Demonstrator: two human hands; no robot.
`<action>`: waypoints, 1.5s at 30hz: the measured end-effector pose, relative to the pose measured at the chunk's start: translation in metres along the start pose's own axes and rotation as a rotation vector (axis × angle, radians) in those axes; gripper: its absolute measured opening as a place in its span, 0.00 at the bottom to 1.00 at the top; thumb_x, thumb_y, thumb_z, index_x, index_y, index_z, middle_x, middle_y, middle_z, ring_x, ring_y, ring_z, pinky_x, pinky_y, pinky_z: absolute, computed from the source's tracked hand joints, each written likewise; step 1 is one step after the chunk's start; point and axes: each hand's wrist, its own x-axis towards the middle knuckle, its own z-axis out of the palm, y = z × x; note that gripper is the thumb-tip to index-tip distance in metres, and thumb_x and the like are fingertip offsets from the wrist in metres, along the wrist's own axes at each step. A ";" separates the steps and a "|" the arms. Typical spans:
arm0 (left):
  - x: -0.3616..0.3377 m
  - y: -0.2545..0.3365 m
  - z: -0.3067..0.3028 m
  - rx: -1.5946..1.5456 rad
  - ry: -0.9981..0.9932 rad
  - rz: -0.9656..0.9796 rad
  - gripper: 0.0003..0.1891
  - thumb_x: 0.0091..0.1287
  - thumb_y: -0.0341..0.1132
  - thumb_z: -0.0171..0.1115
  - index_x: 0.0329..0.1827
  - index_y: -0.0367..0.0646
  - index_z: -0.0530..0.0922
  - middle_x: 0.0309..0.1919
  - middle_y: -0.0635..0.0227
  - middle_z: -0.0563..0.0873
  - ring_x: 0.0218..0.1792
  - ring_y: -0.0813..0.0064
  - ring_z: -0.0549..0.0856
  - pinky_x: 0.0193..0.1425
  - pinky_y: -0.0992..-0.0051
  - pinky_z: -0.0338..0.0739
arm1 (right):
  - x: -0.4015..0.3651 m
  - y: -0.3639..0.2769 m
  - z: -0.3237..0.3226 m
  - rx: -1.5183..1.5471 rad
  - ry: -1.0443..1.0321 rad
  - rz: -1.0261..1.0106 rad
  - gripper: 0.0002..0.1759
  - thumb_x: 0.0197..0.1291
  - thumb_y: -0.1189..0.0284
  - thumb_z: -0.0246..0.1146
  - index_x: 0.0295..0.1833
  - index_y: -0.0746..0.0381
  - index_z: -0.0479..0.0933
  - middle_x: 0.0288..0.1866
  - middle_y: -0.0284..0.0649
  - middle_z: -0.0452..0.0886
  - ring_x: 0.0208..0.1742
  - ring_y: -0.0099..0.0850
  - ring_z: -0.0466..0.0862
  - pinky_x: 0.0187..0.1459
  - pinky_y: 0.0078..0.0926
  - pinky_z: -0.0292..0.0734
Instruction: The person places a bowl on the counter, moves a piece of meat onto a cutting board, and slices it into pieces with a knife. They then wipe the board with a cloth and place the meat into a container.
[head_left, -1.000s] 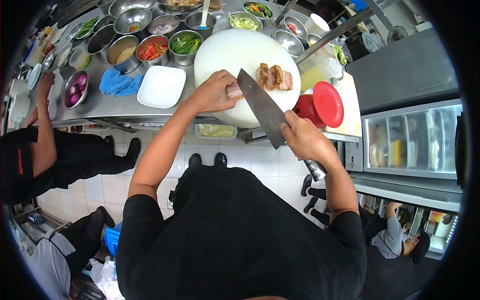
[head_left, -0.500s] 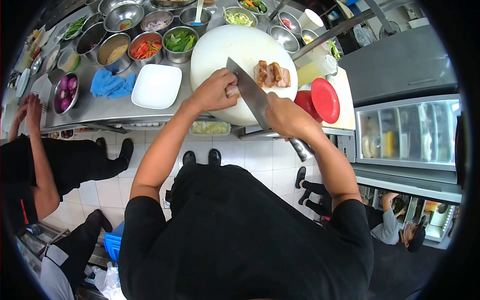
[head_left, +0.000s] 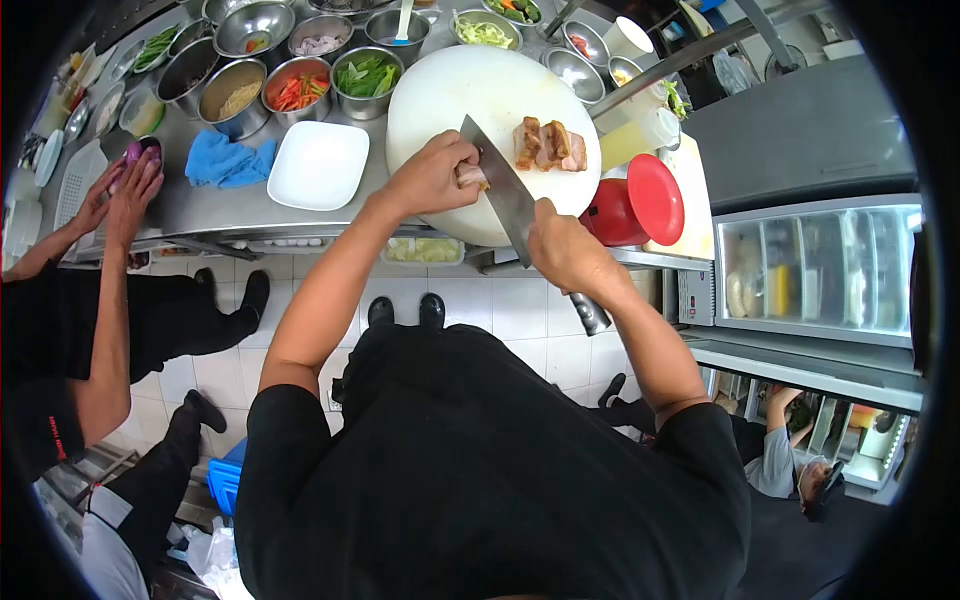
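My left hand [head_left: 436,178] is closed around a small piece of meat [head_left: 472,177] over the left part of the round white cutting board [head_left: 440,95]. In my right hand [head_left: 572,248] is a cleaver [head_left: 507,200], gripped where the blade meets the handle. Its broad blade slants across the board, with the upper corner close beside my left fingers. To the right of the blade, several browned slices of meat [head_left: 548,146] sit together on the board. A red bowl [head_left: 612,212] and a tilted red plate [head_left: 655,200] stand just right of the board.
A white square plate [head_left: 318,166] and a blue cloth [head_left: 229,159] lie left of the board. Metal bowls of red peppers [head_left: 298,92] and green vegetables [head_left: 366,78] line the back. At far left, a co-worker's hands [head_left: 125,195] reach over purple onions [head_left: 140,155].
My right hand and the cleaver have shifted slightly; more of the meat shows at my left fingers. The co-worker's hands have moved right, onto the bowl of onions.
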 end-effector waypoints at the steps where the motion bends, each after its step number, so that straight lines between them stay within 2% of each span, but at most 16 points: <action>1: -0.002 0.001 0.001 -0.031 0.021 -0.015 0.19 0.53 0.35 0.73 0.46 0.37 0.80 0.43 0.58 0.79 0.47 0.57 0.81 0.55 0.66 0.77 | -0.003 -0.003 -0.008 0.062 -0.031 0.039 0.13 0.72 0.72 0.49 0.45 0.76 0.65 0.26 0.69 0.80 0.23 0.59 0.84 0.32 0.55 0.81; 5: -0.010 0.005 -0.009 -0.106 0.127 0.042 0.20 0.54 0.38 0.74 0.46 0.37 0.80 0.43 0.59 0.79 0.50 0.58 0.80 0.58 0.65 0.77 | -0.018 -0.006 -0.034 0.134 -0.002 0.094 0.14 0.74 0.71 0.48 0.46 0.74 0.66 0.25 0.65 0.81 0.20 0.54 0.83 0.27 0.51 0.79; 7: -0.013 0.005 -0.016 -0.091 0.083 0.030 0.20 0.54 0.38 0.74 0.47 0.37 0.80 0.44 0.59 0.80 0.50 0.58 0.81 0.58 0.65 0.77 | -0.028 -0.015 -0.044 0.167 0.007 0.108 0.14 0.75 0.70 0.48 0.46 0.74 0.66 0.25 0.63 0.81 0.19 0.50 0.83 0.25 0.48 0.79; 9: -0.011 0.004 -0.016 -0.084 0.044 0.025 0.20 0.54 0.37 0.74 0.47 0.37 0.80 0.45 0.59 0.80 0.50 0.59 0.81 0.58 0.66 0.77 | -0.034 -0.019 -0.047 0.168 0.006 0.152 0.12 0.77 0.69 0.48 0.45 0.68 0.66 0.18 0.48 0.76 0.12 0.36 0.77 0.19 0.37 0.76; 10: -0.010 0.003 -0.014 -0.093 0.028 0.040 0.19 0.54 0.36 0.73 0.47 0.37 0.80 0.44 0.59 0.80 0.48 0.59 0.82 0.57 0.66 0.78 | -0.035 -0.022 -0.048 0.160 -0.024 0.167 0.12 0.77 0.69 0.48 0.44 0.68 0.66 0.18 0.46 0.75 0.13 0.35 0.78 0.19 0.36 0.76; 17: -0.006 0.003 -0.012 -0.011 -0.008 0.052 0.15 0.54 0.32 0.72 0.43 0.37 0.79 0.41 0.59 0.78 0.44 0.59 0.82 0.52 0.66 0.79 | -0.033 -0.026 -0.042 0.082 -0.108 0.156 0.12 0.75 0.70 0.47 0.43 0.70 0.65 0.21 0.49 0.77 0.14 0.37 0.79 0.21 0.38 0.77; 19: -0.004 0.003 -0.012 -0.034 -0.007 0.048 0.15 0.55 0.32 0.72 0.43 0.37 0.79 0.41 0.59 0.78 0.43 0.59 0.82 0.52 0.67 0.79 | -0.023 -0.035 -0.042 0.123 -0.140 0.144 0.14 0.70 0.74 0.46 0.46 0.78 0.68 0.25 0.63 0.81 0.18 0.49 0.83 0.23 0.46 0.78; 23: -0.007 0.000 -0.011 -0.068 -0.004 0.030 0.15 0.56 0.30 0.70 0.45 0.36 0.80 0.43 0.60 0.79 0.45 0.63 0.82 0.53 0.69 0.79 | -0.008 -0.036 -0.034 0.171 -0.109 0.106 0.15 0.69 0.74 0.47 0.46 0.79 0.68 0.25 0.64 0.81 0.18 0.49 0.84 0.23 0.46 0.78; 29: -0.009 0.001 -0.011 -0.118 0.001 0.004 0.16 0.55 0.30 0.71 0.46 0.36 0.80 0.42 0.60 0.79 0.44 0.64 0.82 0.53 0.69 0.79 | -0.012 -0.025 -0.026 0.110 -0.202 0.114 0.13 0.68 0.75 0.49 0.44 0.79 0.66 0.26 0.68 0.80 0.22 0.54 0.85 0.28 0.49 0.81; 31: -0.009 0.002 -0.012 -0.097 0.002 0.006 0.15 0.55 0.30 0.71 0.46 0.37 0.80 0.42 0.60 0.79 0.44 0.64 0.82 0.53 0.69 0.79 | 0.004 -0.005 0.014 -0.006 0.019 -0.061 0.13 0.73 0.72 0.47 0.42 0.74 0.65 0.22 0.58 0.79 0.15 0.45 0.81 0.21 0.44 0.78; 32: -0.009 0.003 -0.012 -0.078 0.004 0.007 0.15 0.55 0.30 0.71 0.45 0.37 0.81 0.42 0.60 0.79 0.43 0.64 0.82 0.53 0.69 0.79 | 0.015 0.028 0.034 -0.175 0.146 -0.313 0.13 0.73 0.71 0.48 0.41 0.73 0.65 0.20 0.56 0.77 0.15 0.44 0.80 0.21 0.44 0.78; 33: -0.012 0.002 -0.009 -0.076 -0.003 0.010 0.15 0.55 0.30 0.71 0.45 0.37 0.81 0.42 0.60 0.79 0.43 0.64 0.82 0.53 0.69 0.79 | 0.008 0.019 0.023 -0.170 0.150 -0.309 0.13 0.73 0.71 0.48 0.41 0.73 0.65 0.20 0.56 0.77 0.15 0.44 0.80 0.21 0.44 0.78; 35: -0.010 -0.002 -0.009 -0.070 -0.009 -0.030 0.19 0.56 0.32 0.73 0.49 0.38 0.79 0.44 0.59 0.78 0.45 0.64 0.82 0.54 0.69 0.79 | -0.009 -0.010 -0.019 0.197 -0.030 0.077 0.13 0.74 0.70 0.49 0.42 0.71 0.66 0.20 0.54 0.76 0.14 0.43 0.79 0.22 0.43 0.78; 39: -0.012 0.010 -0.009 -0.054 0.013 -0.095 0.25 0.55 0.36 0.76 0.54 0.38 0.77 0.47 0.58 0.78 0.48 0.62 0.81 0.57 0.68 0.77 | -0.035 0.001 -0.048 0.261 0.117 0.127 0.12 0.74 0.69 0.50 0.42 0.68 0.67 0.20 0.47 0.76 0.12 0.36 0.76 0.19 0.37 0.75; 41: -0.006 0.013 -0.001 0.091 0.117 0.036 0.31 0.53 0.40 0.78 0.57 0.38 0.74 0.50 0.56 0.77 0.51 0.60 0.81 0.60 0.66 0.76 | -0.037 0.014 -0.052 0.285 0.142 0.122 0.12 0.75 0.68 0.51 0.41 0.67 0.67 0.19 0.44 0.75 0.12 0.33 0.76 0.18 0.34 0.74; 45: 0.009 0.016 0.012 0.132 0.133 0.039 0.28 0.54 0.41 0.77 0.54 0.37 0.76 0.49 0.55 0.79 0.51 0.57 0.79 0.60 0.63 0.75 | -0.037 0.020 -0.056 0.298 0.073 0.164 0.12 0.75 0.68 0.51 0.41 0.67 0.67 0.19 0.43 0.74 0.13 0.32 0.77 0.18 0.34 0.74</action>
